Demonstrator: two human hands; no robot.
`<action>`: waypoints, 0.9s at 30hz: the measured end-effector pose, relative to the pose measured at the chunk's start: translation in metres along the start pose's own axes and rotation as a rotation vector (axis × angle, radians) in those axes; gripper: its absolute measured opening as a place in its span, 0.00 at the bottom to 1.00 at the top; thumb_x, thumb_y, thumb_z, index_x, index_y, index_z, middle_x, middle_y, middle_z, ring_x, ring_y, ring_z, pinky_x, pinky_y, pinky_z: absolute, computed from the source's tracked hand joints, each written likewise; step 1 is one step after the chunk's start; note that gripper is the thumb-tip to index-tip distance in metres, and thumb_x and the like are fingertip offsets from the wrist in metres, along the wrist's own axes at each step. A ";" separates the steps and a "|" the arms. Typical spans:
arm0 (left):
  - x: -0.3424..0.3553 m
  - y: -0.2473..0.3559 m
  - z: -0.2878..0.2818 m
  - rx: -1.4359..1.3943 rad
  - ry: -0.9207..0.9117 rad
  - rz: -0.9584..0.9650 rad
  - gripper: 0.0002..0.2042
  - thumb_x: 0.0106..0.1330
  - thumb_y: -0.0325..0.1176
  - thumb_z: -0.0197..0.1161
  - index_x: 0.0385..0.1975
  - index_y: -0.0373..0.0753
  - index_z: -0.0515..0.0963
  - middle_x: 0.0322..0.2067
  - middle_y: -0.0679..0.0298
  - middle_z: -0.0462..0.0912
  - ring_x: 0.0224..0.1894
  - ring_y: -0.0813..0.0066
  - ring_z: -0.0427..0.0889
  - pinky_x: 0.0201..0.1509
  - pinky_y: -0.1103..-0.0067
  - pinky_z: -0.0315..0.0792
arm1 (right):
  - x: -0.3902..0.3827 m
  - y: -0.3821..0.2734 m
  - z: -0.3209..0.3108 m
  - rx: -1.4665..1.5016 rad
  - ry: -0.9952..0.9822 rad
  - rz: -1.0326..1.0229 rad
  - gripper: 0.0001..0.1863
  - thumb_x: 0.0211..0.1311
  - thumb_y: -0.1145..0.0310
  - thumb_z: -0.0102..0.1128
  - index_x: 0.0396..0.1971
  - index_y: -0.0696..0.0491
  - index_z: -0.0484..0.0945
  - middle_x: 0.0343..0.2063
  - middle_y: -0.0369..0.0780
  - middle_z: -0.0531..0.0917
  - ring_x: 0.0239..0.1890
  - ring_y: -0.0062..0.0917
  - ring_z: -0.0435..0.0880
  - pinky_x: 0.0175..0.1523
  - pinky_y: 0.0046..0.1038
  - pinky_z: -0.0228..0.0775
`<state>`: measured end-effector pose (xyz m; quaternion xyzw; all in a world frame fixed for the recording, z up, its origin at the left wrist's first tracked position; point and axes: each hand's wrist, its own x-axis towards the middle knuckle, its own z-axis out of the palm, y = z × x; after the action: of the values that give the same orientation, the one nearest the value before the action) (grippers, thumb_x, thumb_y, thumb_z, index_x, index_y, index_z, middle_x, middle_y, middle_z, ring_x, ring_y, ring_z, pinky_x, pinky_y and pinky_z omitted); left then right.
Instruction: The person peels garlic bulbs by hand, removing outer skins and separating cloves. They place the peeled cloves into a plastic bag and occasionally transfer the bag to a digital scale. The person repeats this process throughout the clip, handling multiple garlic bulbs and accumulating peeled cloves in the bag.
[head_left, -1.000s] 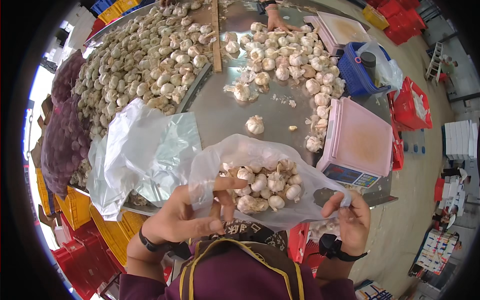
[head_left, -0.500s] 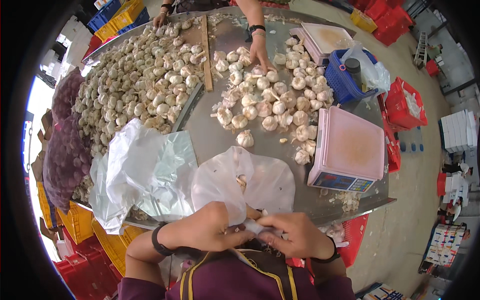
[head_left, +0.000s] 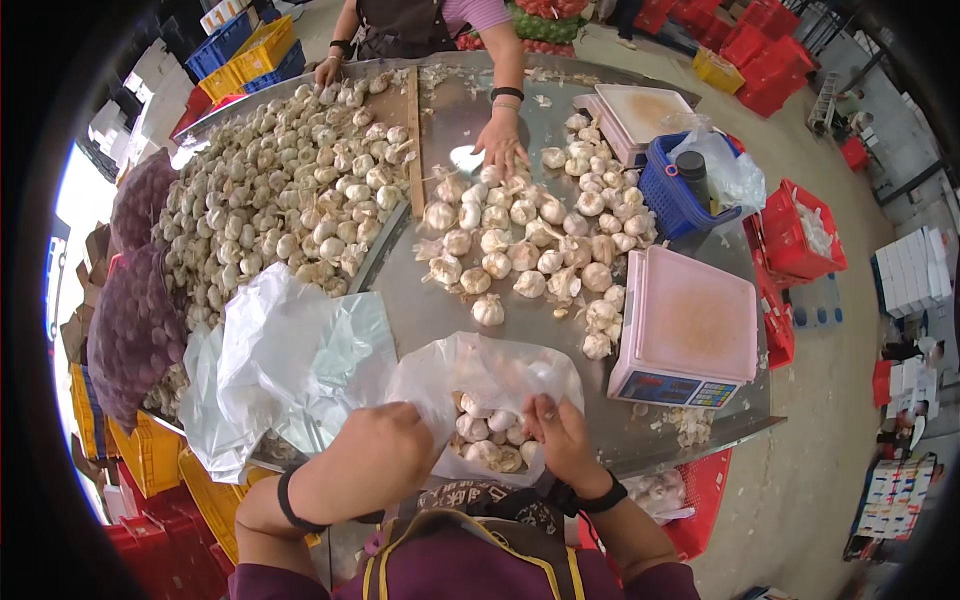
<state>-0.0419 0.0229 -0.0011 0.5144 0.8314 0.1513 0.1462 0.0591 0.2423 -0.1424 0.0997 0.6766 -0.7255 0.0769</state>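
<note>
A clear plastic bag (head_left: 480,357) stands at the table's near edge, its mouth spread wide. Several garlic bulbs (head_left: 492,455) lie inside it. My left hand (head_left: 390,445) is closed on the left side of the bag's rim, its fingertips mostly hidden behind the back of the hand. On the opposite side my right hand (head_left: 562,437) pinches the rim between thumb and fingers. A single garlic bulb (head_left: 488,310) sits on the metal table just beyond the bag, in front of a loose group of garlic bulbs (head_left: 523,256).
A big garlic heap (head_left: 275,190) fills the left, bordered by a wooden strip (head_left: 415,140). Empty plastic bags (head_left: 290,350) lie left of my bag. At right stand a pink scale (head_left: 690,315) and a blue basket (head_left: 675,195). A co-worker's hand (head_left: 503,145) touches the far bulbs.
My hands have moved apart from the gathered bag mouth, which is now spread, showing the bulbs inside. The co-worker's hand has shifted slightly, and the view has tilted up.
</note>
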 end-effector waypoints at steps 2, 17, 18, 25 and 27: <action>-0.003 0.015 -0.003 0.071 -0.039 0.088 0.07 0.49 0.33 0.60 0.26 0.37 0.76 0.20 0.64 0.72 0.25 0.68 0.78 0.23 0.76 0.73 | 0.013 -0.015 -0.002 0.103 -0.001 -0.029 0.16 0.72 0.62 0.42 0.46 0.58 0.72 0.30 0.32 0.77 0.30 0.10 0.72 0.33 0.15 0.61; 0.039 -0.033 0.058 -0.590 0.099 -0.060 0.08 0.61 0.34 0.61 0.29 0.35 0.74 0.26 0.55 0.78 0.27 0.54 0.79 0.29 0.68 0.71 | 0.016 -0.012 0.013 0.090 -0.347 0.313 0.22 0.71 0.54 0.46 0.38 0.60 0.79 0.24 0.38 0.80 0.25 0.20 0.76 0.34 0.25 0.69; 0.034 -0.038 0.062 -0.630 0.111 -0.048 0.07 0.61 0.32 0.61 0.30 0.35 0.74 0.26 0.54 0.78 0.27 0.54 0.79 0.28 0.69 0.71 | 0.018 -0.014 0.015 0.209 -0.329 0.315 0.24 0.72 0.52 0.43 0.41 0.60 0.78 0.25 0.39 0.80 0.26 0.19 0.77 0.35 0.24 0.69; 0.020 -0.032 0.073 -0.667 0.200 0.156 0.04 0.59 0.28 0.63 0.31 0.38 0.77 0.23 0.58 0.77 0.24 0.58 0.78 0.28 0.72 0.73 | 0.026 -0.013 0.014 0.223 -0.253 0.248 0.14 0.64 0.66 0.58 0.44 0.59 0.79 0.35 0.38 0.82 0.34 0.25 0.80 0.42 0.26 0.73; 0.023 -0.038 0.074 -0.724 0.172 0.159 0.05 0.59 0.27 0.62 0.33 0.37 0.76 0.25 0.58 0.77 0.27 0.58 0.79 0.31 0.73 0.74 | 0.024 -0.003 0.013 -0.343 -0.149 -0.292 0.12 0.55 0.71 0.60 0.39 0.58 0.80 0.38 0.38 0.81 0.38 0.30 0.80 0.43 0.28 0.73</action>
<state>-0.0530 0.0351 -0.0863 0.4776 0.6910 0.4888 0.2358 0.0343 0.2296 -0.1448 -0.0676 0.7898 -0.6085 0.0366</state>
